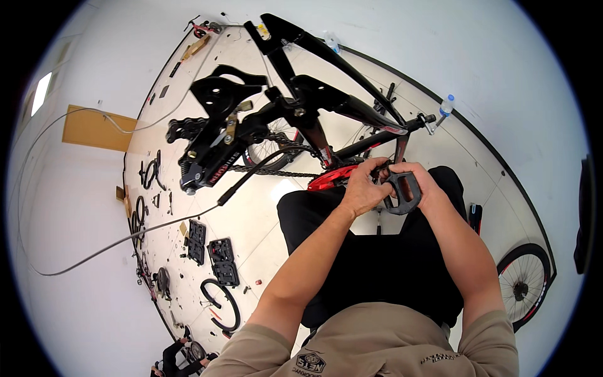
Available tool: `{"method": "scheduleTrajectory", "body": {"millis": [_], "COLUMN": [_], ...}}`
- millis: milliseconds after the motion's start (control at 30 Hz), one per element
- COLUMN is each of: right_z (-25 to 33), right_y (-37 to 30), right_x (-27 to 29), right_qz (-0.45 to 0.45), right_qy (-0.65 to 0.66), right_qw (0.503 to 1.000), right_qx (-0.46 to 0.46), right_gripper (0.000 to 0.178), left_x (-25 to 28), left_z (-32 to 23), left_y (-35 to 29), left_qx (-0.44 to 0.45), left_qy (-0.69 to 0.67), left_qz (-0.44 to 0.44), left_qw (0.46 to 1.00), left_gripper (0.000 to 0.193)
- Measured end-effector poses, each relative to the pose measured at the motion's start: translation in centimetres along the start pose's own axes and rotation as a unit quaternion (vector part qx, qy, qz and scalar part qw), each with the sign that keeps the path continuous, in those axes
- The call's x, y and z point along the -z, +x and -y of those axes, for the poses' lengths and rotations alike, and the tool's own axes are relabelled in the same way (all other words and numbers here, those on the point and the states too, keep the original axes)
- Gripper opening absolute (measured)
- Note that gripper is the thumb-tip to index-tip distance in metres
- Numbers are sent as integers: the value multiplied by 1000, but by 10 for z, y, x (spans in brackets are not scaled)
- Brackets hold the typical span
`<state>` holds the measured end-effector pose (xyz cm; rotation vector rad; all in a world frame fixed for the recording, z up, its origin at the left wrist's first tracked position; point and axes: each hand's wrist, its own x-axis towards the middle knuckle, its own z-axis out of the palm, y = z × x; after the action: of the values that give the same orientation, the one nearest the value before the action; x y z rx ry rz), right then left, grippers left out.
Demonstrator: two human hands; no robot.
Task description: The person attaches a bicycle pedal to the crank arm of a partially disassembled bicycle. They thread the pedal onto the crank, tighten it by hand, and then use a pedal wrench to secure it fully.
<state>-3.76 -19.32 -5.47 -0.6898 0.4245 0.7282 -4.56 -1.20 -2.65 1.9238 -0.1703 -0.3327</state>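
Observation:
A black bicycle pedal (400,197) is held between my two hands, just above my lap. My left hand (364,190) is closed, thumb and fingers pinched at the pedal's inner end by the crank. On the other side, my right hand (422,182) curls round the pedal's far edge; part of its fingers is hidden behind it. Just left of my hands is a red chainring (328,179) with a chain running left. The black bicycle frame (323,94) rises in front of me. A rear derailleur (210,169) hangs at left, with a loose cable (151,227) trailing from it.
Open black tool cases (223,261) lie on the tiled floor at left, near a black tyre (229,308). A wheel (524,286) leans at the right wall. A water bottle (446,105) stands beyond the frame. Another person (169,363) is at the lower left.

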Motion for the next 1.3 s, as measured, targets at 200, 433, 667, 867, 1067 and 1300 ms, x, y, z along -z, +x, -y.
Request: {"method": "scheduleTrajectory", "body": {"millis": [200, 433, 667, 867, 1067, 1300], "right_z": [2, 2, 1, 3, 5, 9], "right_y": [2, 6, 14, 6, 8, 6], "right_x": [1, 8, 22, 9, 11, 11], "right_qz": [-8, -13, 61, 65, 74, 63], "right_qy": [22, 24, -2, -2, -27, -55], "right_qw": [999, 999, 997, 997, 997, 995], "right_qx": [-22, -26, -45, -31, -28, -50], "right_gripper": [22, 24, 28, 31, 32, 30], "left_x": [3, 3, 5, 10, 11, 13], "left_z": [-4, -14, -11, -14, -20, -18], "left_y": [2, 14, 12, 7, 3, 2], "left_qx": [9, 66, 63, 63, 51, 39], "left_qy": [38, 65, 8, -2, 14, 38], "left_qz": [22, 66, 86, 66, 53, 58], "left_qw": [999, 994, 994, 996, 997, 997], "left_gripper": [63, 69, 68, 66, 64, 67]}}
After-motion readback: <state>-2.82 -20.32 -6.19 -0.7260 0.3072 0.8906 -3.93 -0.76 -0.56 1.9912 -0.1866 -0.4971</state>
